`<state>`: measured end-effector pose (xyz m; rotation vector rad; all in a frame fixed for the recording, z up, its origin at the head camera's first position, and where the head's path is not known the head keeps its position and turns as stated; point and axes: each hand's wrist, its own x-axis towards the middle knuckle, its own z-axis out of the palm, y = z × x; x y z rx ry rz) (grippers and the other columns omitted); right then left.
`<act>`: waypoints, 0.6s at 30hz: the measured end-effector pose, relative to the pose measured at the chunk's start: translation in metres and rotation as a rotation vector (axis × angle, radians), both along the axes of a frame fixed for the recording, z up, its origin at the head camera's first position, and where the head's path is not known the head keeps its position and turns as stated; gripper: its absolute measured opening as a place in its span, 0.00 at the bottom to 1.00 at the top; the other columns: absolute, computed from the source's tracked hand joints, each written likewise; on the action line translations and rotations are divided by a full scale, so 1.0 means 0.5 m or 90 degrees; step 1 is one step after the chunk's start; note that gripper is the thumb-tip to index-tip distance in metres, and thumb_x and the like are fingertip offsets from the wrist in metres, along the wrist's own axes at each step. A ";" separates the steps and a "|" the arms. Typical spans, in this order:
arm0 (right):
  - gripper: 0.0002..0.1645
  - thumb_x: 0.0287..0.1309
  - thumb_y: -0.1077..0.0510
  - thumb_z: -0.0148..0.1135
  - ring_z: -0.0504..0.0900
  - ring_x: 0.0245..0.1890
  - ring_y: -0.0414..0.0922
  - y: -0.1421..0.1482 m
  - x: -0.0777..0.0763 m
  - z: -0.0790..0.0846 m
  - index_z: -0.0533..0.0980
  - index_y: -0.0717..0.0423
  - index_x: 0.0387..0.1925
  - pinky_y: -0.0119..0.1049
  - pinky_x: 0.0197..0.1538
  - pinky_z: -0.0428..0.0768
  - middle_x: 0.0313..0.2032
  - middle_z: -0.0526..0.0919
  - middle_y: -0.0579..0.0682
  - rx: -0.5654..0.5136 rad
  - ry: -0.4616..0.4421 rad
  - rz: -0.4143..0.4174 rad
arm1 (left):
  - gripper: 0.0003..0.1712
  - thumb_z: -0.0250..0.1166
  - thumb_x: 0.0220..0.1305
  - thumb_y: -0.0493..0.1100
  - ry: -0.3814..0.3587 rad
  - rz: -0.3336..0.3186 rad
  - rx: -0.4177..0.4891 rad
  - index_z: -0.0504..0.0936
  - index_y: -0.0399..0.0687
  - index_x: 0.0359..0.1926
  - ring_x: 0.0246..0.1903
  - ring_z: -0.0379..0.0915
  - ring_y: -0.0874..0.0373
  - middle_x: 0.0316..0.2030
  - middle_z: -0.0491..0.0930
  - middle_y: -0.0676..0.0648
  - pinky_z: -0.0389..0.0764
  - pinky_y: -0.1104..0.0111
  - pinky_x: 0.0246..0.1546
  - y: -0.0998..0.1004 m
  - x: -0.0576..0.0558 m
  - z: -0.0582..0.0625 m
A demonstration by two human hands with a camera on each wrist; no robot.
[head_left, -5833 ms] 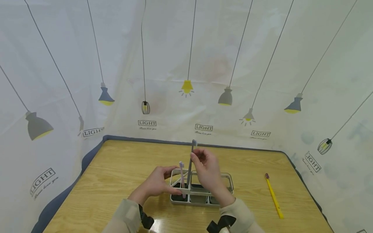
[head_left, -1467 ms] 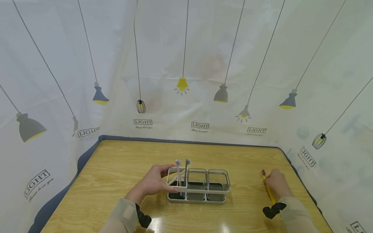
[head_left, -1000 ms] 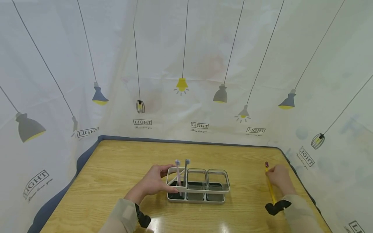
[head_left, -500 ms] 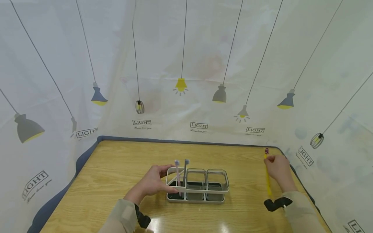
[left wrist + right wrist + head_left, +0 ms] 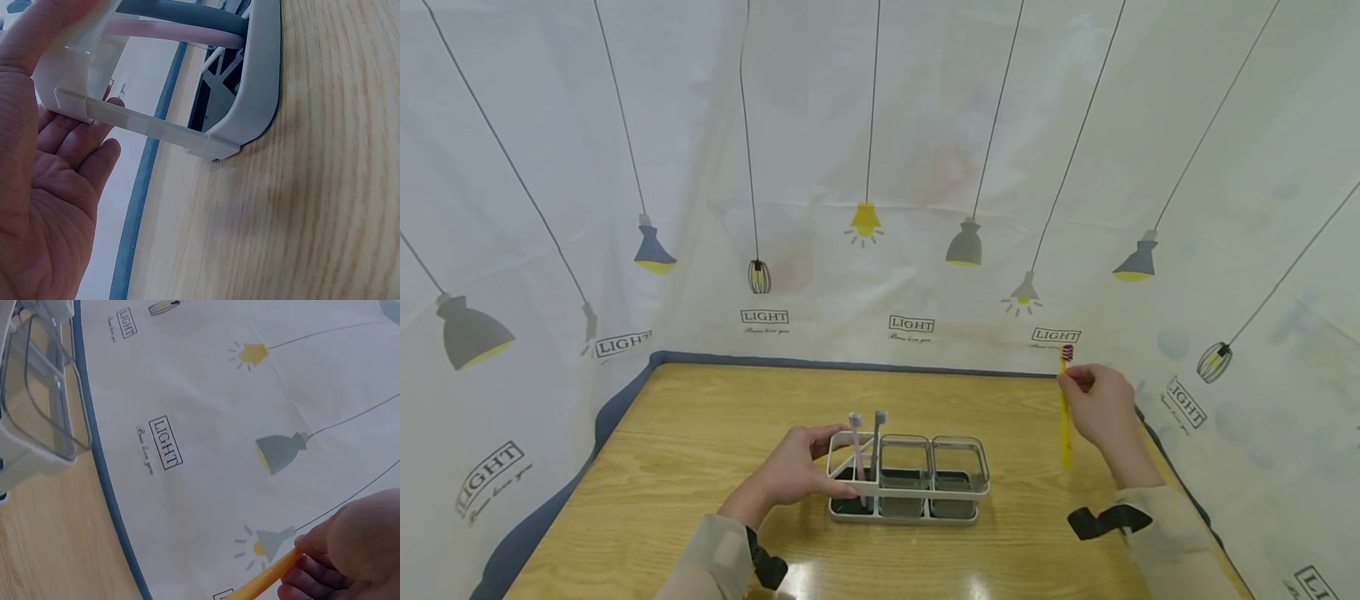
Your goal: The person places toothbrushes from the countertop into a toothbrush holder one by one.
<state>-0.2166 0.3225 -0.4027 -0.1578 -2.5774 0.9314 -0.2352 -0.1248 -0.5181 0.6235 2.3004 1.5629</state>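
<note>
My left hand (image 5: 793, 467) grips the left end of a white toothbrush holder (image 5: 925, 493), thumb at the front and fingers behind its upper frame. A pink toothbrush (image 5: 858, 454) and a grey toothbrush (image 5: 876, 446) stand in the holder's left part, heads up. In the left wrist view their handles reach down to the dark base. Off to the right, my right hand (image 5: 1101, 408) pinches a yellow toothbrush (image 5: 1065, 425) high on its handle. It hangs upright above the table, striped bristles on top. The right wrist view shows its yellow handle between thumb and fingers.
Two clear square cups (image 5: 960, 440) sit in the holder's middle and right compartments. The wooden table (image 5: 730, 408) ends at a dark blue border (image 5: 820, 362). Behind it rises a pale sheet (image 5: 820, 167) printed with hanging lamps.
The grey toothbrush, earlier held in my right hand, now stands in the holder. My right hand has since picked the yellow toothbrush off the table, raised it and turned it upright. Left hand stays put.
</note>
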 end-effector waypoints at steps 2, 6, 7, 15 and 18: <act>0.18 0.77 0.56 0.61 0.81 0.35 0.54 -0.016 0.006 0.015 0.82 0.71 0.49 0.37 0.35 0.78 0.39 0.85 0.62 -0.007 0.017 0.014 | 0.55 0.89 0.46 0.53 -0.001 0.003 -0.002 0.75 0.43 0.74 0.69 0.73 0.43 0.66 0.79 0.43 0.73 0.45 0.67 0.000 0.000 0.000; 0.18 0.78 0.55 0.61 0.79 0.34 0.51 -0.048 0.017 0.039 0.82 0.70 0.50 0.32 0.32 0.76 0.39 0.85 0.61 -0.019 0.046 0.036 | 0.57 0.89 0.46 0.53 0.001 0.005 -0.010 0.74 0.42 0.74 0.69 0.72 0.42 0.67 0.78 0.41 0.73 0.45 0.68 -0.001 0.000 -0.001; 0.18 0.78 0.55 0.61 0.79 0.33 0.51 -0.056 0.019 0.044 0.82 0.70 0.50 0.31 0.31 0.75 0.39 0.85 0.61 -0.020 0.055 0.038 | 0.57 0.89 0.46 0.53 0.001 0.005 -0.010 0.74 0.42 0.74 0.69 0.72 0.41 0.67 0.78 0.40 0.72 0.45 0.68 -0.001 0.000 -0.001; 0.14 0.75 0.60 0.64 0.81 0.37 0.51 -0.114 0.029 0.074 0.83 0.69 0.48 0.24 0.36 0.75 0.40 0.86 0.61 -0.068 0.120 0.076 | 0.55 0.89 0.46 0.52 0.008 -0.003 -0.004 0.75 0.41 0.73 0.69 0.71 0.41 0.67 0.78 0.40 0.71 0.44 0.68 0.000 0.000 0.001; 0.12 0.75 0.61 0.64 0.80 0.36 0.50 -0.134 0.031 0.080 0.83 0.70 0.48 0.23 0.35 0.75 0.40 0.86 0.61 -0.085 0.132 0.097 | 0.56 0.89 0.46 0.52 0.009 -0.004 -0.002 0.74 0.40 0.74 0.69 0.71 0.40 0.67 0.77 0.38 0.71 0.45 0.68 0.000 0.001 0.001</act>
